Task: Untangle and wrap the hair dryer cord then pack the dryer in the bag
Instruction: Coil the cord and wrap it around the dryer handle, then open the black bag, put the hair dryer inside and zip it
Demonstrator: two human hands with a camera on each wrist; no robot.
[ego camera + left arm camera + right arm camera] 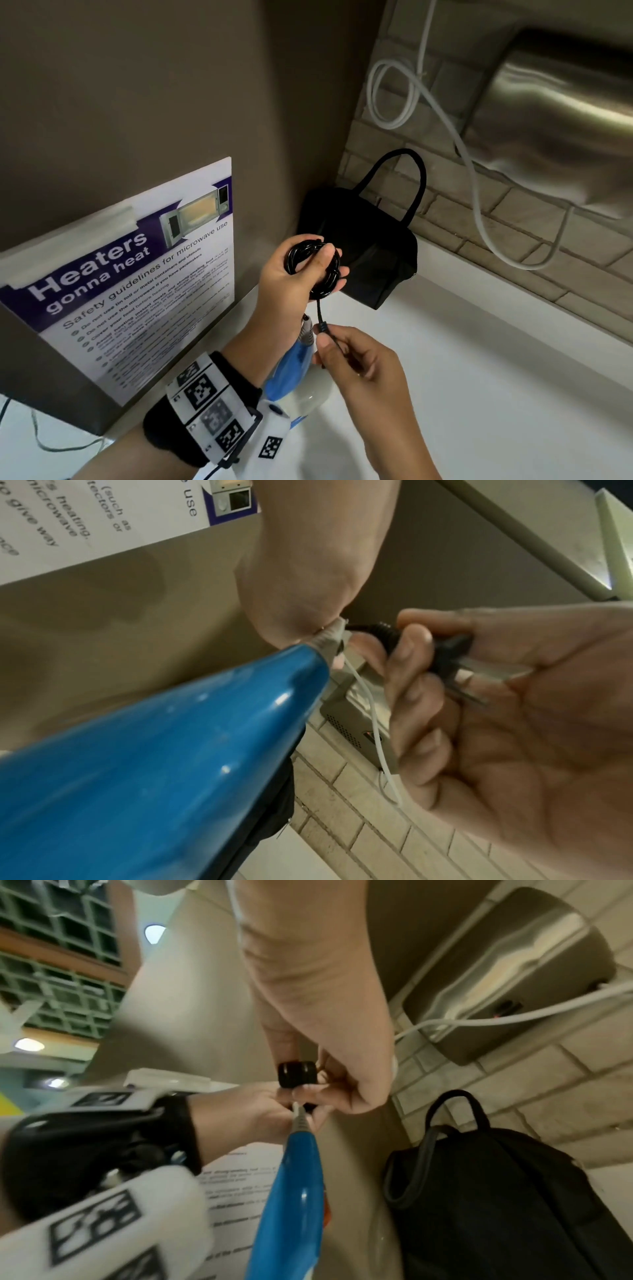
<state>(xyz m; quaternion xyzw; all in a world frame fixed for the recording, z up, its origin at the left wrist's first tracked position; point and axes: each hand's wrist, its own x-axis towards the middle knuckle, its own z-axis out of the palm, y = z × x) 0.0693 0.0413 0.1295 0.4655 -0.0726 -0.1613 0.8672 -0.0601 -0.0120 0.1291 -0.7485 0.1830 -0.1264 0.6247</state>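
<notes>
Head view: left hand (294, 281) grips the coiled black cord (313, 267) in front of the black bag (370, 253); right hand (356, 359) pinches the plug (323, 327) below it.

Left wrist view: the blue hair dryer (154, 764) handle meets both hands.

Right wrist view: the bag stands beside the dryer, against the brick wall (548, 1085).

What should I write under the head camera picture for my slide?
Left hand holds the coiled black cord while the right hand pinches its plug end, black bag waiting behind.

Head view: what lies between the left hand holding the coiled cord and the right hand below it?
A short straight run of black cord hangs from the coil in the left hand to the right hand.
</notes>
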